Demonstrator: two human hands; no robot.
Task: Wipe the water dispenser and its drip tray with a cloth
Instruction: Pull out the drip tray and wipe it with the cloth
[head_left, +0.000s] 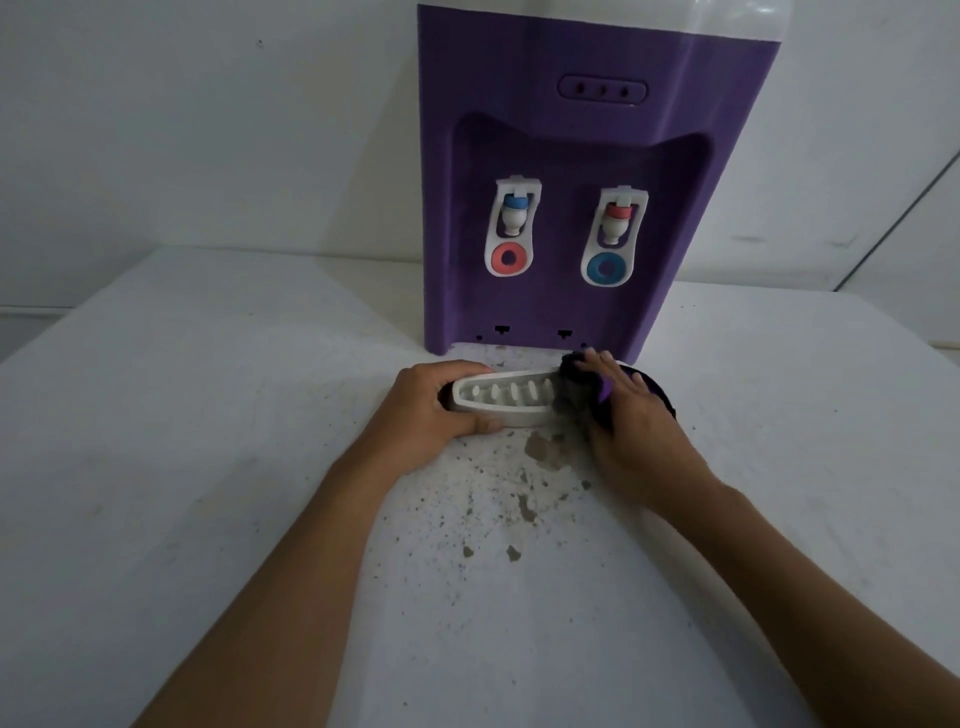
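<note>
The left hand (434, 402) grips the left end of the white drip tray (498, 397), w/ fingers curled over the far edge & thumb on the near side. The tray is off the dispenser & its near side rests on the table (208, 467), tilted up a bit so the slots face the camera. The right hand (631, 415) is just to the right of the left hand, at the other end of the tray. It lies flat w/ fingers straight, pressing a dark purple cloth (584, 387) onto the right end of the tray. The cloth looks blurry, so its shape is hard to tell. A bit of it sticks out past the right hand on the far right side. Beyond both hands stands the purple water dispenser (571, 156), close to the tray but apart from it. It has 2 white taps: the one beyond the left hand (513, 226) has a blue top & a red ring under it, the one beyond the right hand (615, 234) has a red top & a blue ring. Just nearer than the hands, between the 2 arms, the table has lots of dark dirt spots (519, 493) & some bigger brown bits.
</note>
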